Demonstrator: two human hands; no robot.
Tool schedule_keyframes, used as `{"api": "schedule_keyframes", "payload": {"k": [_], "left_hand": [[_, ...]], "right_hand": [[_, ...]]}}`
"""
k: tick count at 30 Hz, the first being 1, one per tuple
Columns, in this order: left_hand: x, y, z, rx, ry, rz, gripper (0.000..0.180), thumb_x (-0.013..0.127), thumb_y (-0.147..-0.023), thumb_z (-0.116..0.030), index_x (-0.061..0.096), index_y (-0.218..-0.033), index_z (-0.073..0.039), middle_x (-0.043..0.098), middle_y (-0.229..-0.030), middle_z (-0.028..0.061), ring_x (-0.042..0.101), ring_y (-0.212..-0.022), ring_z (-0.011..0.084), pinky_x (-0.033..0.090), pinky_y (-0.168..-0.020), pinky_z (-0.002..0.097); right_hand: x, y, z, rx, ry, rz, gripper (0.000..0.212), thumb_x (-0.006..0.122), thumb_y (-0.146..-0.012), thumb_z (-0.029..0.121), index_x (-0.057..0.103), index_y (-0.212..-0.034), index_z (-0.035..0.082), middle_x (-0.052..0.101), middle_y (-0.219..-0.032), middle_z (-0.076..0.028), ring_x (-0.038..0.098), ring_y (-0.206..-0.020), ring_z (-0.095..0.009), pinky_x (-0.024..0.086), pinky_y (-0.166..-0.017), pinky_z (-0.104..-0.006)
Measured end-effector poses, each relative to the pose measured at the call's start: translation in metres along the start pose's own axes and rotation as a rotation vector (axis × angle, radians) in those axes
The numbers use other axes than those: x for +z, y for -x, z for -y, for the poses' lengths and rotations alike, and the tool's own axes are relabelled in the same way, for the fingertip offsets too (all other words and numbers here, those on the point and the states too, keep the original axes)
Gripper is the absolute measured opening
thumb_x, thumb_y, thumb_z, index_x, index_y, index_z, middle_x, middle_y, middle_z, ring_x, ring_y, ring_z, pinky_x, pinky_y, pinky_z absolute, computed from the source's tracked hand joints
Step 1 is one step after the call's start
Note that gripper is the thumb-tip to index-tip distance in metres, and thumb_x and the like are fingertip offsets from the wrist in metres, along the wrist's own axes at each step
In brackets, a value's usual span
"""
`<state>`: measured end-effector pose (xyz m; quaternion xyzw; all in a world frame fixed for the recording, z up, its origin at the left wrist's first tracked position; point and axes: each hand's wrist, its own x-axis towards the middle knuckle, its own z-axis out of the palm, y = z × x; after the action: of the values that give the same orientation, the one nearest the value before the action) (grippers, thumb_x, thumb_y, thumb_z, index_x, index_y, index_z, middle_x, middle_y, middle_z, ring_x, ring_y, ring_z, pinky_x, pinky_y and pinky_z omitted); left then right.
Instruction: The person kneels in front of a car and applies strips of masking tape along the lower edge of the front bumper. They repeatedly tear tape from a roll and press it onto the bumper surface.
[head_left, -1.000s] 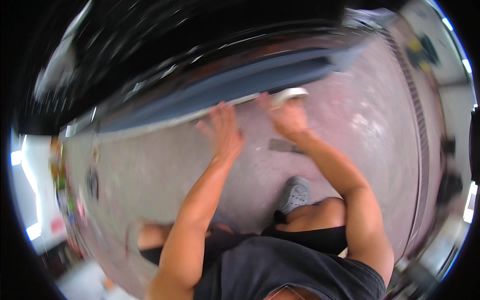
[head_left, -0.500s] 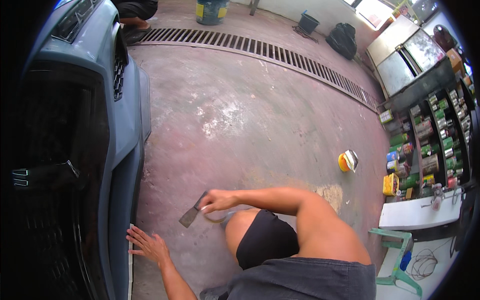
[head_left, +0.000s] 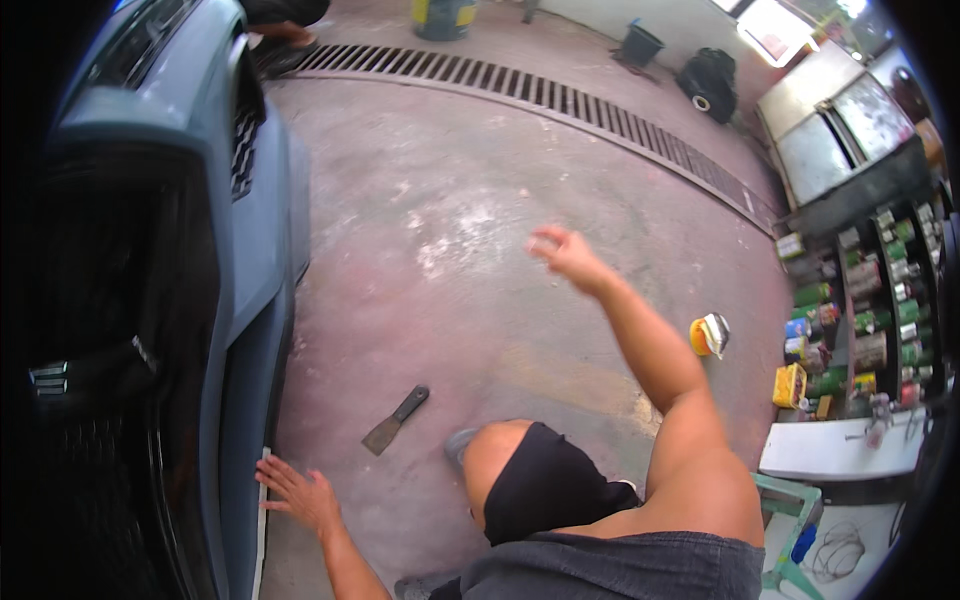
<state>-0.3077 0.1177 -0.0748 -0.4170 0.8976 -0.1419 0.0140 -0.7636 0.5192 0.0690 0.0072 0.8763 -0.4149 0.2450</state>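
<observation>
My left hand lies with fingers spread against the lower edge of the grey-blue car bumper, where a pale strip runs along the edge. My right arm is stretched out over the floor. At its end my right hand is slightly blurred, its fingers apart and nothing in them. A putty knife with a dark handle lies on the floor between the bumper and my bent knee. Far off, a pale ring, like a tape roll, shows against a black plastic bag.
A metal floor grate crosses the far side. An orange-yellow tub sits on the floor at right, near shelves of cans and a green plastic stool. Another person's leg and a bucket are at the back.
The putty knife has left my right hand and lies on the floor. The ring has also left that hand and appears by the bag. My right arm has swung forward; the left hand stays put.
</observation>
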Motion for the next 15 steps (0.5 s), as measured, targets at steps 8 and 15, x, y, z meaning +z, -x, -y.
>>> {"api": "schedule_keyframes", "payload": {"k": [8, 15], "left_hand": [[-0.029, -0.001, 0.003, -0.189, 0.11, 0.198, 0.099, 0.069, -0.086, -0.039, 0.015, -0.164, -0.009, 0.006, -0.171, 0.0182, 0.001, -0.157, 0.0432, 0.001, -0.111, 0.082], [-0.019, 0.008, -0.028, 0.008, 0.332, -0.158, 0.101, 0.069, -0.084, -0.028, 0.01, -0.165, -0.009, 0.005, -0.172, 0.0154, 0.003, -0.158, 0.0378, 0.001, -0.117, 0.0746]], "right_hand": [[0.16, 0.038, -0.072, -0.283, 0.098, 0.212, 0.042, 0.067, -0.096, 0.025, 0.066, -0.127, -0.002, 0.053, -0.147, -0.024, 0.047, -0.141, -0.035, 0.044, -0.11, -0.0446], [0.201, 0.044, -0.054, -0.424, 0.112, 0.191, 0.034, 0.065, -0.097, 0.022, 0.069, -0.121, -0.002, 0.056, -0.143, -0.022, 0.061, -0.124, -0.033, 0.054, -0.095, -0.0424]]}}
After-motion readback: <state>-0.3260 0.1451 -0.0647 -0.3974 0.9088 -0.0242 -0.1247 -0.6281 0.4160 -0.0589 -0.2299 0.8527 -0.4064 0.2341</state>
